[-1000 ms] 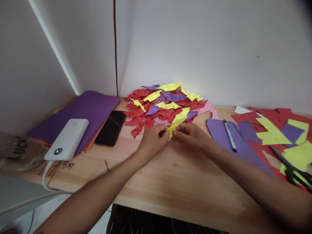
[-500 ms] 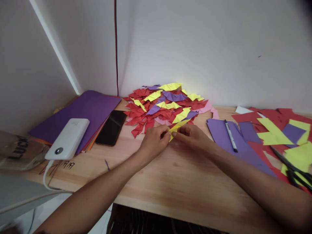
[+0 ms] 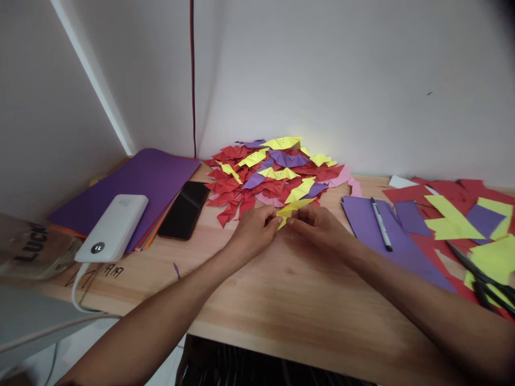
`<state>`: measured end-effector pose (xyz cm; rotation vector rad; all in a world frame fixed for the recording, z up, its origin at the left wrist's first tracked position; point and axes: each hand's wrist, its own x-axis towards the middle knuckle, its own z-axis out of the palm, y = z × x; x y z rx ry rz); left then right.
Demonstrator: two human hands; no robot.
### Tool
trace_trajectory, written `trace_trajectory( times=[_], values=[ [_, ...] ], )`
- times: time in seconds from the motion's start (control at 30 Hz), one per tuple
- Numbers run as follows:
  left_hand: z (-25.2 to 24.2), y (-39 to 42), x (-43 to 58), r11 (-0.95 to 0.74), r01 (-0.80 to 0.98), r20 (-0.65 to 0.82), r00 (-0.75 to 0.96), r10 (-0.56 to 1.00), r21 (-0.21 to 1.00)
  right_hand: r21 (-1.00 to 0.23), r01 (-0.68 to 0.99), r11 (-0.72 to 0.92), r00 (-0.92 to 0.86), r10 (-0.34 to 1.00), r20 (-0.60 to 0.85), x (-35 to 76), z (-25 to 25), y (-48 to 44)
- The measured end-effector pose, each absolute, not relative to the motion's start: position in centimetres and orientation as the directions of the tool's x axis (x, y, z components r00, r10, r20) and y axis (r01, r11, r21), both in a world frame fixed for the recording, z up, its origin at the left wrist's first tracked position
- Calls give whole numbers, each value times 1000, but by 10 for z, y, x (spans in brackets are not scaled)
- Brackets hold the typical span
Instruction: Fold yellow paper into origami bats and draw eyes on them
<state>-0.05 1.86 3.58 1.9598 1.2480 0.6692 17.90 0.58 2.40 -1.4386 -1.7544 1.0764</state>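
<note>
A piece of folded yellow paper (image 3: 286,212) is held between my two hands over the middle of the table. My left hand (image 3: 257,228) pinches its left side with thumb and fingers. On the other side, my right hand (image 3: 316,225) grips the paper between thumb and curled fingers; its fingertips are partly hidden. Just beyond the hands lies a heap of folded paper shapes (image 3: 273,187) in red, yellow, purple and pink. Some of the yellow ones carry small drawn faces.
Left stand a white power bank (image 3: 115,228) with a cable, a black phone (image 3: 184,210), purple sheets (image 3: 140,171) and a clear container (image 3: 32,252). At right lie a pen (image 3: 381,225) on purple paper (image 3: 402,257), coloured paper scraps (image 3: 454,214) and black scissors (image 3: 478,276).
The thumbs have drawn slightly apart, and more of the yellow paper shows between them. Both hands stay in nearly the same place.
</note>
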Motion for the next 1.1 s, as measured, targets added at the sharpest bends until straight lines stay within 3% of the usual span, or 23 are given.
trace_trajectory(
  times=[0.13,0.37,0.67,0.8,0.9,1.0,1.1],
  values=[
    [34,18,-1,-285,546,68,383,921,788,-897,436,78,-281,958,-54,180,25,7],
    [32,18,2,-323,541,104,396,912,776,-869,494,6,-186,978,-99,178,27,7],
    [28,19,1,-334,567,101,401,910,753,-836,540,100,-158,987,17,177,21,7],
    [38,19,-10,-391,587,176,390,904,709,-820,560,121,-158,987,38,178,19,7],
    [60,23,-34,-410,699,300,282,911,586,-810,570,138,-168,985,50,180,17,6],
    [75,28,-69,-338,865,415,171,894,371,-797,586,146,-182,982,46,181,15,6],
    [69,30,-102,-152,972,376,76,924,177,-779,603,169,-199,978,58,180,14,6]
  ],
)
